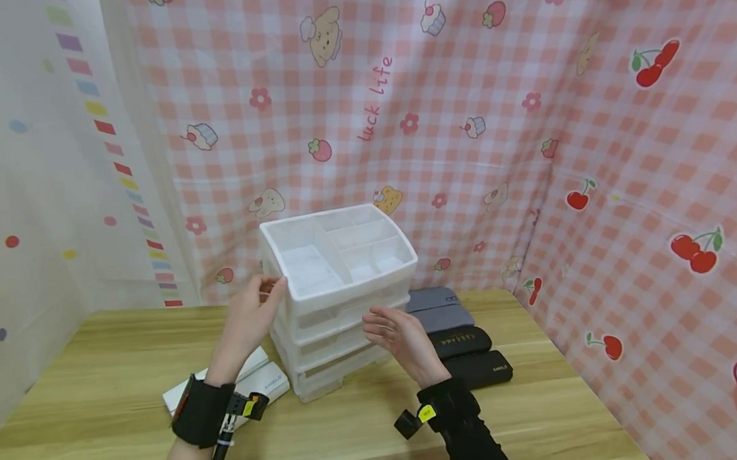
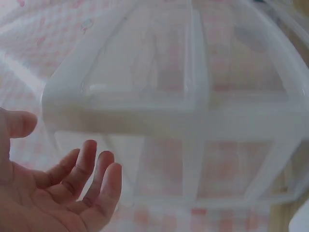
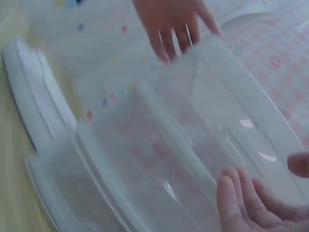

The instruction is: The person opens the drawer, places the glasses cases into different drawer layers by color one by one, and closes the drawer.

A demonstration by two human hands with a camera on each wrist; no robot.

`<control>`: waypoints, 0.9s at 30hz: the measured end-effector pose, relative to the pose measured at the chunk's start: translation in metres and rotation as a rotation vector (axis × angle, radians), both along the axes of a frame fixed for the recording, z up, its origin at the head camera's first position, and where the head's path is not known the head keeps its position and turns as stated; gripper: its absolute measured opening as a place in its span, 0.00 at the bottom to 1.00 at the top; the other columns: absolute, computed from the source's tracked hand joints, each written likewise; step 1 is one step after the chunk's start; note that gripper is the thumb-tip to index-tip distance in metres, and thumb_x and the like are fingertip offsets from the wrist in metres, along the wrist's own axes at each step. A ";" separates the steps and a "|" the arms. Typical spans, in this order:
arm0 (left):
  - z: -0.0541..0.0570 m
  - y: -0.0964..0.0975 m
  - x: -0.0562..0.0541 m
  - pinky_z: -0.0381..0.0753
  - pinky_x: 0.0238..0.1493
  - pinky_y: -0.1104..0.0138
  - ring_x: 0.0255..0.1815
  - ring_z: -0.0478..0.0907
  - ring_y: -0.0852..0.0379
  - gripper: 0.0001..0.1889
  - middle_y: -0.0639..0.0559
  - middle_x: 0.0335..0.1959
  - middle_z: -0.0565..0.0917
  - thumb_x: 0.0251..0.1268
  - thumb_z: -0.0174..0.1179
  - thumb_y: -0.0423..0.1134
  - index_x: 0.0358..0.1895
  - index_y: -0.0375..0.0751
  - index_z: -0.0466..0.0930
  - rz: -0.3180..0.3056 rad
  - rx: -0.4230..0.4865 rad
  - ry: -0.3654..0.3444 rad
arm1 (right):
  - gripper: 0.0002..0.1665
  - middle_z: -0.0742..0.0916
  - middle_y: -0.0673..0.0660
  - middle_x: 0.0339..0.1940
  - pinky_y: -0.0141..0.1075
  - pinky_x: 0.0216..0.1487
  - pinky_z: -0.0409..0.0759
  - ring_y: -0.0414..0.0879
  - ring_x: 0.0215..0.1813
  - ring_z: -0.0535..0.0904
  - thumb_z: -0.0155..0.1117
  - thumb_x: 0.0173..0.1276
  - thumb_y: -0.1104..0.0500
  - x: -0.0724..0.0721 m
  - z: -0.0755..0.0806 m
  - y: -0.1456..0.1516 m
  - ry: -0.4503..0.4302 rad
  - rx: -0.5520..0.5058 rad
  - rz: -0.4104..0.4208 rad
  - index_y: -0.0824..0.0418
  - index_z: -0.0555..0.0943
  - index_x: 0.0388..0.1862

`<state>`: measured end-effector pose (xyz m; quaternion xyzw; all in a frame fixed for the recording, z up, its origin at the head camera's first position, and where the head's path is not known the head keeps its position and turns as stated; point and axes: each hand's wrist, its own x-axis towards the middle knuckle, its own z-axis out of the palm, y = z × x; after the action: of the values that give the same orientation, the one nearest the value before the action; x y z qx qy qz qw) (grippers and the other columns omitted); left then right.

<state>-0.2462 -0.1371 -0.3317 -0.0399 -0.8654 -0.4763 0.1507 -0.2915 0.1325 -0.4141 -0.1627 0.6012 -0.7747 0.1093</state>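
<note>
A white plastic drawer organizer (image 1: pixel 322 303) with clear drawer fronts stands on the table, its top divided into open compartments. My left hand (image 1: pixel 256 315) is at its upper left corner, fingers loosely bent. In the left wrist view, the thumb and fingers of the left hand (image 2: pixel 67 188) straddle the height of the top rim and grip nothing. My right hand (image 1: pixel 403 337) hovers before the front right side, palm toward the drawers. The right wrist view shows the right hand (image 3: pixel 256 208) with extended fingers close to the clear drawer fronts; whether they touch, I cannot tell.
White cases (image 1: pixel 270 379) lie left of the organizer, partly behind my left wrist. To its right are grey cases (image 1: pixel 435 315), a black case with gold lettering (image 1: pixel 460 342) and another black case (image 1: pixel 489 369). Pink checked cloth (image 1: pixel 466 220) hangs behind the wooden table (image 1: pixel 551 413).
</note>
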 end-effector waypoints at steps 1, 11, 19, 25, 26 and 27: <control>0.002 0.002 -0.003 0.75 0.52 0.53 0.54 0.75 0.42 0.28 0.34 0.53 0.77 0.74 0.42 0.55 0.57 0.31 0.69 -0.005 0.002 -0.021 | 0.31 0.83 0.56 0.51 0.42 0.64 0.73 0.46 0.54 0.81 0.50 0.74 0.48 0.006 0.010 -0.006 -0.052 -0.021 -0.015 0.70 0.65 0.64; -0.003 0.012 -0.016 0.69 0.35 0.67 0.37 0.71 0.50 0.17 0.41 0.36 0.75 0.73 0.47 0.49 0.37 0.35 0.67 0.007 0.042 0.026 | 0.27 0.74 0.63 0.57 0.45 0.72 0.61 0.54 0.64 0.72 0.41 0.78 0.59 0.015 0.030 -0.032 -0.314 -0.239 -0.102 0.73 0.56 0.69; -0.007 0.014 -0.015 0.69 0.33 0.67 0.35 0.70 0.50 0.15 0.41 0.34 0.72 0.73 0.47 0.46 0.36 0.36 0.64 -0.017 0.043 0.075 | 0.18 0.76 0.59 0.49 0.43 0.71 0.63 0.50 0.56 0.75 0.41 0.77 0.61 0.019 0.033 -0.037 -0.315 -0.279 -0.117 0.71 0.61 0.60; -0.008 0.014 -0.015 0.67 0.32 0.66 0.33 0.68 0.51 0.14 0.42 0.32 0.70 0.74 0.47 0.45 0.35 0.36 0.63 -0.028 0.044 0.099 | 0.16 0.77 0.56 0.47 0.42 0.71 0.63 0.51 0.60 0.73 0.44 0.76 0.61 0.030 0.032 -0.031 -0.288 -0.239 -0.110 0.69 0.62 0.56; -0.008 0.014 -0.015 0.67 0.31 0.66 0.33 0.68 0.52 0.14 0.43 0.31 0.70 0.74 0.47 0.45 0.35 0.36 0.63 -0.031 0.045 0.100 | 0.16 0.77 0.56 0.47 0.42 0.72 0.62 0.52 0.62 0.72 0.45 0.76 0.60 0.032 0.032 -0.030 -0.288 -0.231 -0.110 0.69 0.62 0.56; -0.008 0.014 -0.015 0.67 0.31 0.67 0.32 0.67 0.52 0.14 0.43 0.31 0.70 0.74 0.47 0.45 0.35 0.37 0.63 -0.034 0.047 0.100 | 0.16 0.77 0.56 0.48 0.42 0.72 0.62 0.52 0.62 0.72 0.46 0.75 0.60 0.034 0.032 -0.028 -0.288 -0.222 -0.109 0.68 0.62 0.56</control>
<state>-0.2608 -0.1231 -0.3395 -0.0749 -0.8446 -0.4963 0.1863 -0.2570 0.1040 -0.3817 -0.0282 0.4980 -0.8564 0.1335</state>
